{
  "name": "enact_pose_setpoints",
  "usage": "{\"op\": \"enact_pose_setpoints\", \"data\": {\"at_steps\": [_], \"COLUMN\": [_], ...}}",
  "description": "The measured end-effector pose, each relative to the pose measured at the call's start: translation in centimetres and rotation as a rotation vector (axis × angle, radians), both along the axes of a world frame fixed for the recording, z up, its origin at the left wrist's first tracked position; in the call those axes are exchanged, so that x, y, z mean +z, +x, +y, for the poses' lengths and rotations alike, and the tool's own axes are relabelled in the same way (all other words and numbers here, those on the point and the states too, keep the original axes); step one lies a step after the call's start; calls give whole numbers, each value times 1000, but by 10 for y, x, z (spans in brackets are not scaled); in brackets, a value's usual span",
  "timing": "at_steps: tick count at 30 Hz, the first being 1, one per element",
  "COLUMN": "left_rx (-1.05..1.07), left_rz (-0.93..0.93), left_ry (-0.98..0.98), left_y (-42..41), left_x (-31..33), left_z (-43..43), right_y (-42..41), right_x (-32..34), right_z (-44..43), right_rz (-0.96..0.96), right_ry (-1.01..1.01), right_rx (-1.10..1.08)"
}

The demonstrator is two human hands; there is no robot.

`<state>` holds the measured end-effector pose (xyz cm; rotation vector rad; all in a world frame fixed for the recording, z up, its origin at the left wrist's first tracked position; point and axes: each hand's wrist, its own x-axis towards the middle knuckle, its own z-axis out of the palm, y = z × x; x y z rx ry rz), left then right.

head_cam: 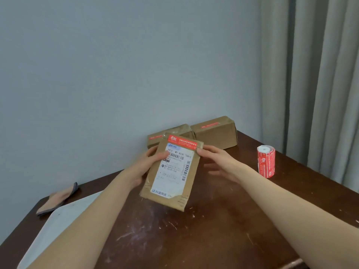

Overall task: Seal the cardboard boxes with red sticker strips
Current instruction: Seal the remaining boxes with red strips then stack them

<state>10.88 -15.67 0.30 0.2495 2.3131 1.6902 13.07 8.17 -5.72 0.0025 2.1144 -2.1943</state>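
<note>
**Cardboard box held up for a look, red strip already across its top**

Brown and flat, the box (172, 183) is tilted up off the bench (213, 239) with its printed face towards the person, probably so that the seal can be checked. The red strip (182, 141) lies across the top edge, above the white shipping label (172, 171), and looks pressed down flat.

The left hand (147, 164) does the holding. Its thumb lies on the front face by the barcode and the rest of the hand goes behind the left side. The right hand (217, 160) is looser. Only the thumb tip touches the right edge just below the strip, and the fingers (214, 172) are spread and blurred beside the box, not round it (a steadying touch, I would guess).

Two more boxes (215, 134) stand side by side against the wall (116, 74) just behind the held one, each with a red strip on top, so they seem finished and parked out of the way. All three are closed, and nothing shows what they hold.

The roll of red stickers (266, 162) stands on end to the right, well apart from the boxes but within easy reach of the right hand.

A pale tray (64, 216) lies at the near left, partly under the forearm, and a folded cloth (58, 199) sits just beyond it.

My guess is that this box is done and will join the others.
</note>
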Motion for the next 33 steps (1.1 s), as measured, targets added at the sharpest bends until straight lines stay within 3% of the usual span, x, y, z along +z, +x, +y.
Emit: {"op": "enact_pose_setpoints", "data": {"at_steps": [4, 8, 10, 14, 17, 25, 33], "left_rx": [23, 32, 68, 266, 286, 365, 478], "left_rz": [-39, 26, 209, 787, 950, 923, 768], "left_ry": [94, 56, -14, -124, -217, -263, -212], "left_y": [11, 21, 27, 33, 32, 31, 30], "left_x": [-10, -13, -12, -5, 0, 4, 11], "left_z": [3, 6, 11, 21, 27, 34, 41], "right_y": [3, 8, 7, 5, 4, 7, 7], "right_x": [7, 13, 14, 16, 15, 16, 19], "right_z": [-6, -6, -6, -6, -6, -7, -8], "right_rz": [9, 54, 67, 81, 80, 82, 90], "right_ry": [-167, -178, -178, -182, -188, -197, -164], "right_rx": [53, 43, 25, -16, -43, -68, -57]}}
